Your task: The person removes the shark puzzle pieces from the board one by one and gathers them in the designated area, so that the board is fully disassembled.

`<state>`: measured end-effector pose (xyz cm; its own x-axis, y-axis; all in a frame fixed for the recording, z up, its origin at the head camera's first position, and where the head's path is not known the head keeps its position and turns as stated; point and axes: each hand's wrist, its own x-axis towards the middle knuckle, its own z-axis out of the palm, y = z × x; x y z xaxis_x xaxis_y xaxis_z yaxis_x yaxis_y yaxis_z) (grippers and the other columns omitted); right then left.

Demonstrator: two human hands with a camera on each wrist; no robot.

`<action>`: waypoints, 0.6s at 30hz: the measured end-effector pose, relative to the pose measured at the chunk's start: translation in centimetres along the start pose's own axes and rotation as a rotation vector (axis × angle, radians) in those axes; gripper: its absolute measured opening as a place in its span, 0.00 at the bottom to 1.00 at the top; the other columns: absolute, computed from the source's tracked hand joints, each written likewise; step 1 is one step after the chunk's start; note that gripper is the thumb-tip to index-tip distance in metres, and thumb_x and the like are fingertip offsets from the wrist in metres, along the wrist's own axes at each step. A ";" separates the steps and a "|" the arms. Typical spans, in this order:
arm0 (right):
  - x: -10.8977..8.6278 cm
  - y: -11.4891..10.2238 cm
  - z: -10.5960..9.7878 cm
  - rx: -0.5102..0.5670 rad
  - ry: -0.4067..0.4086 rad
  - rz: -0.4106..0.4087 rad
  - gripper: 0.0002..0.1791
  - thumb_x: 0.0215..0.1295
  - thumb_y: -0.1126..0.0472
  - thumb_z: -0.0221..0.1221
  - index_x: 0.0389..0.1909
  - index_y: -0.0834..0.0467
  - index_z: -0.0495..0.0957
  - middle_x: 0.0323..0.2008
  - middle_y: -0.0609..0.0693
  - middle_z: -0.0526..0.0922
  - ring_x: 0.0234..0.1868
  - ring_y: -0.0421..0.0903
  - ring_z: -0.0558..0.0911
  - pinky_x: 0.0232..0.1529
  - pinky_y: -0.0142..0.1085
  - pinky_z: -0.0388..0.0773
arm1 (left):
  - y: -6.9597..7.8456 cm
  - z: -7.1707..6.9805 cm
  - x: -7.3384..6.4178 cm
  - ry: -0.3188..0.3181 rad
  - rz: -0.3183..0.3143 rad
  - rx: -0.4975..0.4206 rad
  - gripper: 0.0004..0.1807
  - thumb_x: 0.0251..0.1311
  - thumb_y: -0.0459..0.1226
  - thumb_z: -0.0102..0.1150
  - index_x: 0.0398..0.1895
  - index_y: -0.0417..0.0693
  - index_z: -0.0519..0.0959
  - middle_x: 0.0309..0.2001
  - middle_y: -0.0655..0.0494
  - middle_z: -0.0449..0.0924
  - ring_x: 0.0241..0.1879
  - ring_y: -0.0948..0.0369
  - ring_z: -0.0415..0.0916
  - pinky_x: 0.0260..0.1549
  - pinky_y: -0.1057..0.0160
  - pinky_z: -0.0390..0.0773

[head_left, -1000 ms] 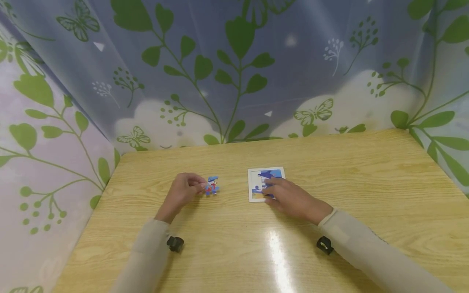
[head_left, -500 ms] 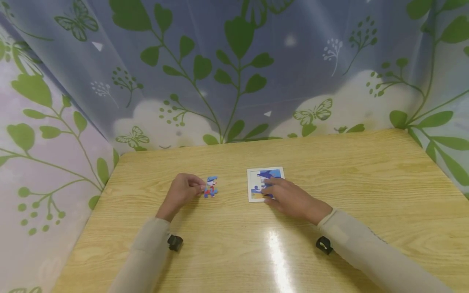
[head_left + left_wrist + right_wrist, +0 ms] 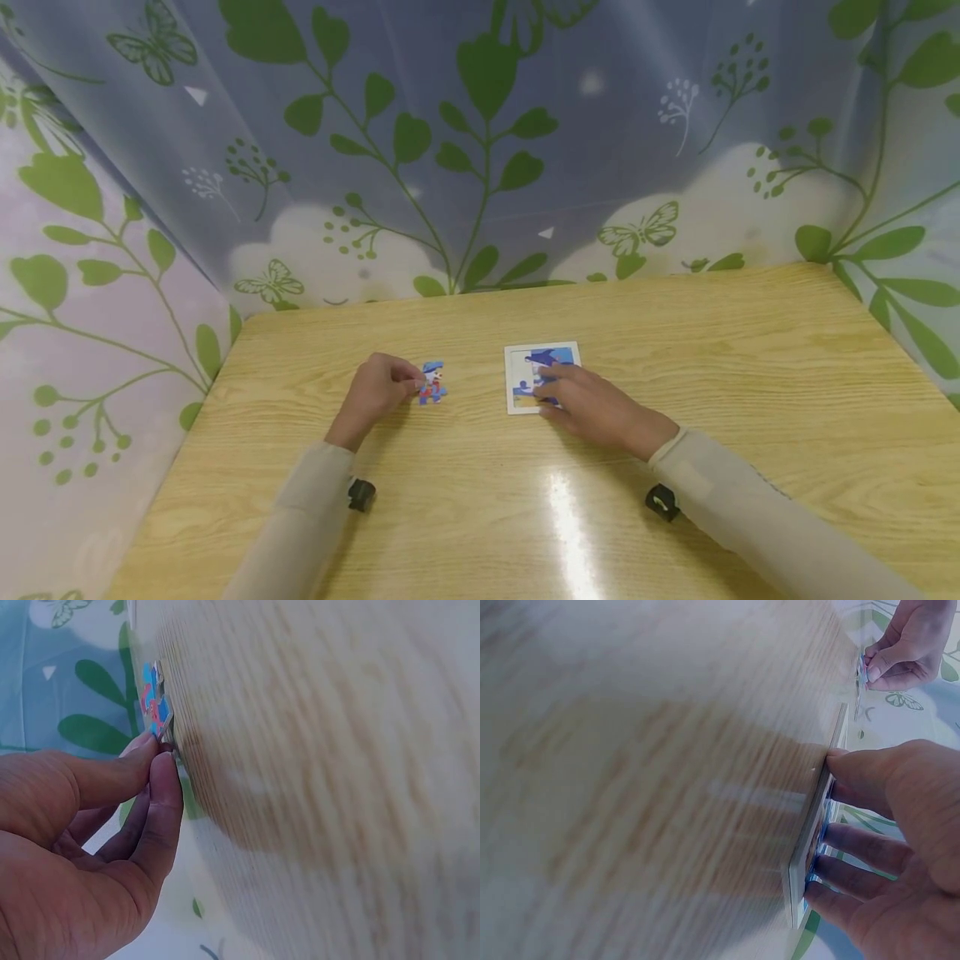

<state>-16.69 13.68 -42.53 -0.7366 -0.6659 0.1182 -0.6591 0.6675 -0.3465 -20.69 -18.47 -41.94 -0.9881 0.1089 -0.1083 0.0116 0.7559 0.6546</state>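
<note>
Behind the pale wood table (image 3: 465, 517) hangs a leaf-and-butterfly curtain (image 3: 555, 108). The left hand (image 3: 378, 390) pinches a colourful jigsaw section (image 3: 432, 385) low at the tabletop, left of and apart from the puzzle tray (image 3: 518, 365), where the right hand (image 3: 600, 408) rests with spread fingers. The step looks like readying the section; the next move probably calls for lining it up with the tray's bare left strip. Marks on the right sleeve (image 3: 735, 492) are too small to read; no brand shows legibly

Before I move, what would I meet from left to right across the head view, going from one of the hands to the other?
Left hand → small colourful puzzle section at its fingertips → white-framed puzzle board → right hand, its fingers over the board.
</note>
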 end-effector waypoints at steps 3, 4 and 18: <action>0.0 0.0 0.0 0.005 0.000 -0.003 0.12 0.69 0.64 0.64 0.49 0.66 0.84 0.53 0.62 0.84 0.65 0.62 0.75 0.66 0.53 0.70 | -0.1 0.1 0.1 -0.002 0.002 0.011 0.02 0.62 0.31 0.68 0.33 0.41 0.88 0.32 0.52 0.87 0.30 0.60 0.77 0.30 0.63 0.77; 0.0 0.0 0.0 0.008 0.000 -0.001 0.12 0.69 0.64 0.64 0.49 0.66 0.84 0.53 0.62 0.84 0.65 0.62 0.75 0.66 0.53 0.70 | -0.1 0.1 0.1 -0.003 0.004 0.014 0.02 0.62 0.31 0.68 0.33 0.41 0.88 0.33 0.52 0.87 0.31 0.59 0.77 0.31 0.62 0.78; -0.1 0.0 0.1 0.007 -0.012 0.022 0.13 0.70 0.63 0.63 0.50 0.66 0.84 0.56 0.62 0.83 0.66 0.62 0.74 0.67 0.53 0.69 | 0.7 0.4 0.0 -0.012 0.064 -0.027 0.03 0.62 0.32 0.69 0.34 0.40 0.89 0.33 0.51 0.88 0.33 0.59 0.83 0.36 0.60 0.82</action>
<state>-16.62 13.76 -42.61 -0.7492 -0.6549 0.0988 -0.6412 0.6800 -0.3555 -20.63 -17.74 -41.77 -0.9836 0.1643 -0.0745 0.0704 0.7297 0.6801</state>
